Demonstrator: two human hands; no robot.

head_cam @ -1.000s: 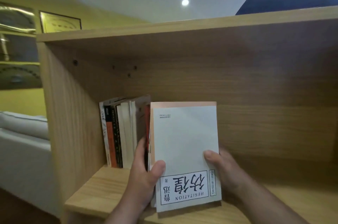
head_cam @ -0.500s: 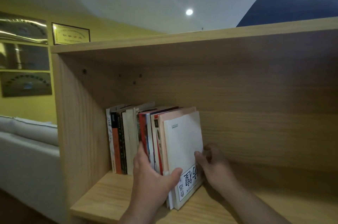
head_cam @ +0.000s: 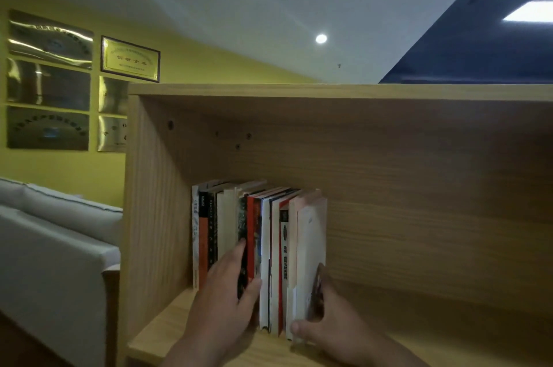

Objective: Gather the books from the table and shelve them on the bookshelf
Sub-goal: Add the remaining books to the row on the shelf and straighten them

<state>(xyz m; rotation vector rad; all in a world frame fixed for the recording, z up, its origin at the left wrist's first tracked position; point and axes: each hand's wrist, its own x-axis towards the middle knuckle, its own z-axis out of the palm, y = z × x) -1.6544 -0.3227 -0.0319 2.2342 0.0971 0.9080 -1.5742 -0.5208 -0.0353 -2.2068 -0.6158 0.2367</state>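
A row of several books (head_cam: 227, 226) stands upright at the left end of the wooden bookshelf (head_cam: 389, 175). The rightmost one is a pale book with a pink edge (head_cam: 311, 241). My right hand (head_cam: 326, 318) presses flat against its cover, thumb at its lower front corner. My left hand (head_cam: 227, 286) lies with fingers spread on the spines of the books in the middle of the row, thumb beside a white spine (head_cam: 264, 262). Both hands squeeze the row together.
The shelf board (head_cam: 449, 345) runs bare to the right of the books. The shelf's left side panel (head_cam: 149, 202) stands just left of the row. A grey sofa (head_cam: 54, 241) and a yellow wall with framed plaques (head_cam: 130, 58) lie beyond it.
The pale book has swung from facing me to upright and edge-on against the row. My hands moved inward and pressed the books together; my view pulled back and lowered.
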